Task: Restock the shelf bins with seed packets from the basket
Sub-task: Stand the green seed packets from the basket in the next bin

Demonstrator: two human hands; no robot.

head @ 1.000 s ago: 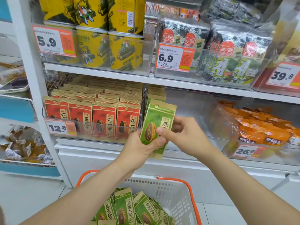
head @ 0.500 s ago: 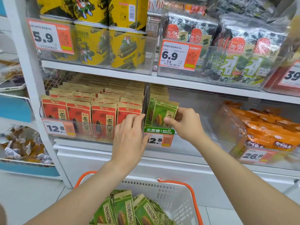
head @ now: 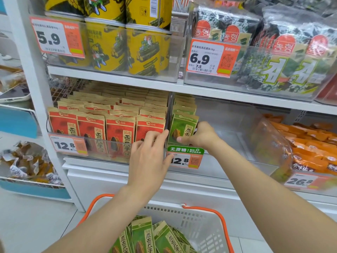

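Observation:
A green seed packet (head: 182,127) stands upright at the front of a row of green packets in a clear shelf bin (head: 228,125), just right of the bin's divider. My right hand (head: 199,136) pinches that packet's lower right edge. My left hand (head: 149,156) rests with spread fingers against the bin fronts, fingertips at the divider, thumb by the green 12.8 price tag (head: 185,157). A white basket with orange handles (head: 206,227) sits below, holding several more green seed packets (head: 144,236).
Red seed packets (head: 109,128) fill the bin to the left. Orange packets (head: 313,148) fill the bin to the right. The shelf above holds yellow cans (head: 127,46) and seaweed packs (head: 273,57). The green bin's right part holds nothing.
The green packet went from in front of the shelf, held by both hands, into the front of the bin. My left hand let go and moved onto the bin fronts.

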